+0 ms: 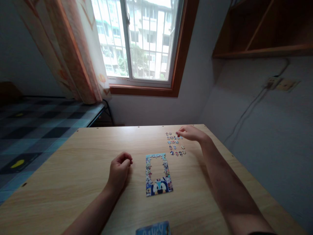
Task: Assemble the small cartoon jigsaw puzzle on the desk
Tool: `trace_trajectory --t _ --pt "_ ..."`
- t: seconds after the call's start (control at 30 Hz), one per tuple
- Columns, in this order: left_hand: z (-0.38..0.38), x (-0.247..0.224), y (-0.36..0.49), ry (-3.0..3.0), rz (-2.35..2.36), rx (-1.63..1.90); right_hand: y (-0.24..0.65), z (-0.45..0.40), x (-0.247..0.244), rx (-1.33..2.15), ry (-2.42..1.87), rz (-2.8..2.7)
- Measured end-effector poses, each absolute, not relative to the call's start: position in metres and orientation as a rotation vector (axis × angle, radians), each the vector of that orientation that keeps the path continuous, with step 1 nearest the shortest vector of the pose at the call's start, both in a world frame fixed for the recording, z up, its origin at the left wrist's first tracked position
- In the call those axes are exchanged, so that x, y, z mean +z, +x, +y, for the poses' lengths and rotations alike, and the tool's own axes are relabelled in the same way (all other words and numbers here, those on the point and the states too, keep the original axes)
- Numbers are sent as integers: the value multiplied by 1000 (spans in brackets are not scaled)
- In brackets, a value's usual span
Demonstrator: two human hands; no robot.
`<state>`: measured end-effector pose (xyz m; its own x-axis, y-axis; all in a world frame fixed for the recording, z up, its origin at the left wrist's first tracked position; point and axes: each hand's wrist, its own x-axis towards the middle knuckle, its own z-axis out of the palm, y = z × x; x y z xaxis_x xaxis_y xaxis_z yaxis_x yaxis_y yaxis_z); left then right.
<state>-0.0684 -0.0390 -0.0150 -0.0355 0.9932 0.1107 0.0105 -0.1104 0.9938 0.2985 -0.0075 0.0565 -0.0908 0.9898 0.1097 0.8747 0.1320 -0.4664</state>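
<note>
A partly assembled jigsaw puzzle [159, 187] lies on the wooden table, its border joined around an open middle, with a blue dog face along the bottom. Beyond it to the right, several loose puzzle pieces [173, 142] are spread in rough rows. My right hand [189, 133] is over the far right pieces, fingertips pinched together; whatever they hold, if anything, is too small to make out. Left of the puzzle, my left hand [120, 168] rests on the table, curled into a loose fist with nothing visible in it.
A blue box [154, 229] is partly in view at the near edge. The wooden table [73, 163] reaches toward a window [146, 42] with a curtain [73, 49]. A checkered bed [41, 127] stands at the left, a shelf [266, 52] hangs upper right.
</note>
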Motion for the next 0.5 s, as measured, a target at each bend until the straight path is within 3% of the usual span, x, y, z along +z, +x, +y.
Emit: trace_trajectory --t 0.27,0.5 --pt "-38 -16 -69 1310 1188 1320 277 -23 88 319 -1479 -2075" --pt "-39 -13 -68 1319 1190 1337 261 -23 78 569 -1560 -2173"
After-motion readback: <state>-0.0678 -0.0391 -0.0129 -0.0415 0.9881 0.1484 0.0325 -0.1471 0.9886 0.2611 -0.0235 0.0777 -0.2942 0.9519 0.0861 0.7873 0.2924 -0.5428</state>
